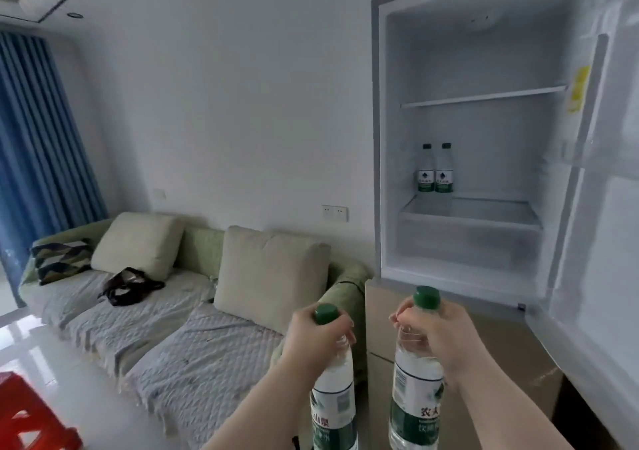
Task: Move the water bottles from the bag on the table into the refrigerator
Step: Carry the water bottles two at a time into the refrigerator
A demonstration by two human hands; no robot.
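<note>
sofa (166, 342), cushions, blue curtain (38, 131)

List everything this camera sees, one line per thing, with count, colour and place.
refrigerator: 1, white, right, door open
held water bottles: 2, clear with green caps, one per hand
shelved water bottles: 2, same colours, side by side on refrigerator's lower shelf
sofa: 1, green with grey quilted cover, along wall
cushions: 3, two cream, one patterned, on sofa
bag: 1, black, on sofa seat
curtain: 1, blue, far left
stool: 1, red, bottom left corner
wall socket: 1, white, above sofa's end
left hand: 1, grips left bottle's neck
right hand: 1, grips right bottle's neck
</note>
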